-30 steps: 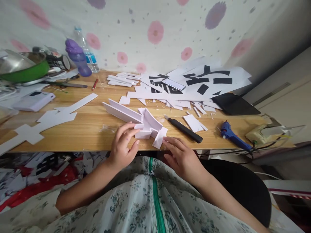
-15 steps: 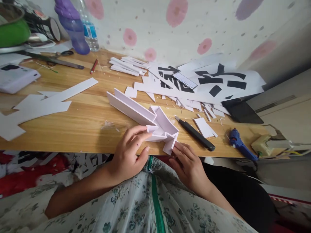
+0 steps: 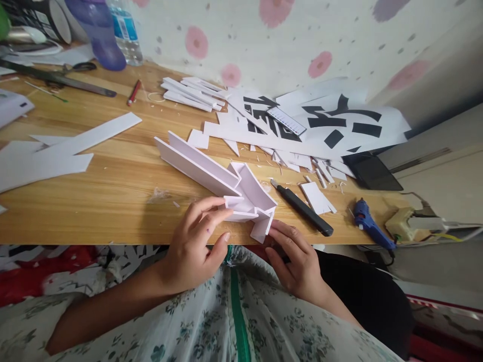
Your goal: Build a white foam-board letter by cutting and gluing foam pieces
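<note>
A hollow letter-like shape of white foam board [image 3: 196,166], with a flat base and upright side walls, rests on the table near its front edge. My left hand [image 3: 199,239] is at its lower left; the index and middle fingertips touch a short wall there, while the thumb stays apart from it. From the right, the outstretched fingers of my right hand [image 3: 296,259] touch the outer wall at the shape's lower right end. That hand's thumb is bent below, with a gap to the fingers. A black-handled craft knife [image 3: 304,208] lies just right of the shape.
A blue glue gun [image 3: 372,223] and a power strip [image 3: 403,223] are at the right. Behind lie a white sheet with black character pieces [image 3: 362,130], a small ruler [image 3: 287,120] and stacked white strips [image 3: 190,94]. White offcuts [image 3: 49,156] lie left; bottles [image 3: 126,32] stand behind.
The view has shifted slightly, so things at the left sit farther left and higher. Both hands keep nearly the same contact with the foam-board shape.
</note>
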Motion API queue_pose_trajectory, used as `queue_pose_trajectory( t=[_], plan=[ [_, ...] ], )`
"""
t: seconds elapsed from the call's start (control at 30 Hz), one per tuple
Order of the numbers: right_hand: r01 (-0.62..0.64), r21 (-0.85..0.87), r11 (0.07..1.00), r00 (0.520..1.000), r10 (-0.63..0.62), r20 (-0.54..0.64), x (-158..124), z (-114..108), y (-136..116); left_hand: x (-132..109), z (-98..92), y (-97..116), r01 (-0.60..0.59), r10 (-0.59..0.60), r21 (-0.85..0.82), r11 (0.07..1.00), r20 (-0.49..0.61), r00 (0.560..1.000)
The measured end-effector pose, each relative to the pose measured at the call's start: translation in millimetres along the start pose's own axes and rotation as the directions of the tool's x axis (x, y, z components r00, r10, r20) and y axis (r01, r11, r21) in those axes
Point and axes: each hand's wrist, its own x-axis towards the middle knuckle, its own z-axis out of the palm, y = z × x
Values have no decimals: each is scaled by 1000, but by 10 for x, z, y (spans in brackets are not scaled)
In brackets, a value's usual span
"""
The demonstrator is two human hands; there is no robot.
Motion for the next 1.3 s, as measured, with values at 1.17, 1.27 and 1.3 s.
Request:
queue_pose_trajectory(
  t=[1.17, 1.27, 1.3],
  plan=[
    [31, -19, 999, 973, -35, -229, -615, -706, 186, 200, 122, -201, 514, -507, -182, 838, 87, 858],
    [32, 55, 998, 970, -18, -242, -663, -770, 192, 228, 85, -167, 511, -509, -189, 839, 59, 859],
    [18, 102, 995, 969, 8, -249, -651, -813, 179, 226, 74, -154, 508, -510, -190, 840, 44, 859]
  ],
)
